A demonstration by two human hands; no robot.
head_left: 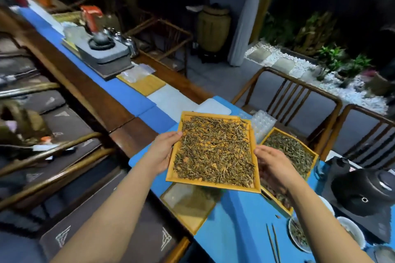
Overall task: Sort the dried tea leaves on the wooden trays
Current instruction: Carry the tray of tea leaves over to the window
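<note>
We are holding a wooden tray (pixel 213 187) of dried tea leaves (pixel 214 151) above the blue table cover (pixel 237 220), in the lower centre of the frame.

Our left hand (pixel 162 152) is gripping the tray's left rim, thumb tip lying over the edge, the other fingers hidden beneath. Our right hand (pixel 273 166) is meeting the right rim; its fingers are blurred and partly hidden, so we cannot tell whether it is clamping the tray. To the right, a second tray (pixel 310 151) of greener leaves is resting on the cover, its near half hidden behind our right forearm. Below the held tray, an empty tray (pixel 188 207) is partly covered. At lower right, chopsticks (pixel 273 243) and a bowl (pixel 303 232) of leaves are running out of the frame's edge.
</note>
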